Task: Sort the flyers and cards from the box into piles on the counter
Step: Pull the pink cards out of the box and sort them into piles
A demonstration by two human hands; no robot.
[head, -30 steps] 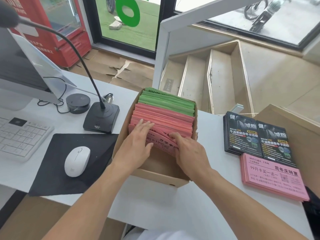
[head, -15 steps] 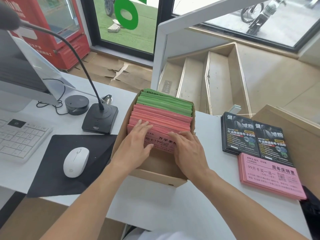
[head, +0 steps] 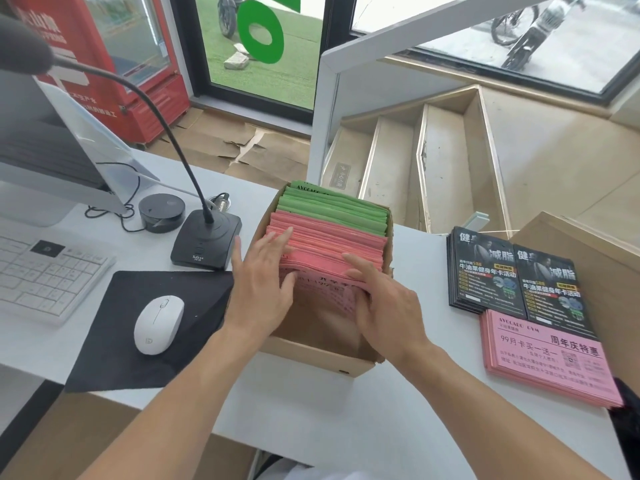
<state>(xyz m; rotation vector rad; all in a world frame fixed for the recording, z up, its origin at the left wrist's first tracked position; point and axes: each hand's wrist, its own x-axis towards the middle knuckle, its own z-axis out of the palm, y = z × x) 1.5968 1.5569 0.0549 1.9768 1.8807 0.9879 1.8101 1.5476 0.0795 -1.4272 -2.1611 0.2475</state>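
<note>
A cardboard box (head: 322,358) stands on the white counter (head: 311,410), packed with upright pink flyers (head: 332,244) in front and green flyers (head: 332,209) behind. My left hand (head: 263,282) rests with straight fingers on the left tops of the pink flyers. My right hand (head: 384,303) grips the front few pink flyers at their right side, fingers over their tops. To the right lie two stacks of black cards (head: 512,275) and a pile of pink flyers (head: 550,362).
A white mouse (head: 158,323) sits on a black mat (head: 149,327) left of the box. Behind it are a desk microphone base (head: 206,242), a round black puck (head: 161,213), a keyboard (head: 45,275) and a monitor. A wooden panel (head: 602,271) stands at far right.
Both hands shifted along the tops of the pink flyers; my left fingers reached farther back over the stack, and the front flyers lean toward me under my right hand.
</note>
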